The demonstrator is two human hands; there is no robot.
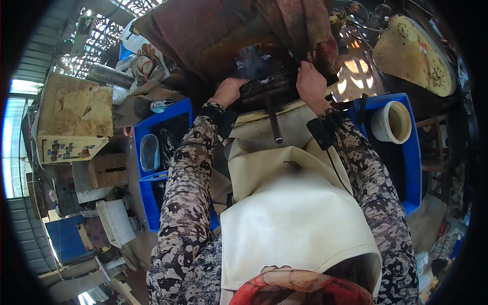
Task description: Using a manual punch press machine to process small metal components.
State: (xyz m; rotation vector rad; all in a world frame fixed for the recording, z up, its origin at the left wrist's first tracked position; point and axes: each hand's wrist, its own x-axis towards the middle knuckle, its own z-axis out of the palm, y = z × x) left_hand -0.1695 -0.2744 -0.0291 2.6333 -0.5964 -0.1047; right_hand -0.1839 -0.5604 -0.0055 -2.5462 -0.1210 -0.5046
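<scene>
In front of me is a dark metal fixture [264, 87], with a round metal bar [273, 122] sticking out toward my apron. My left hand [227, 92] is closed at the fixture's left end, its fingertips against the dark metal; what lies in its grip is hidden. To the right of the fixture, my right hand [311, 84] is closed around a thin dark rod-like piece [292, 55] that points up and to the left. Greyish haze or glare hangs over shiny metal [250, 58] just behind the fixture. A cream apron [295, 218] covers my front.
A stained reddish-brown cloth [229, 30] drapes beyond the fixture. Blue bins [147, 198] stand at my left; another blue bin [414, 173] with a white bucket [391, 123] is on the right. A control box with knobs [73, 147] stands far left. A cable [338, 170] runs along my right forearm.
</scene>
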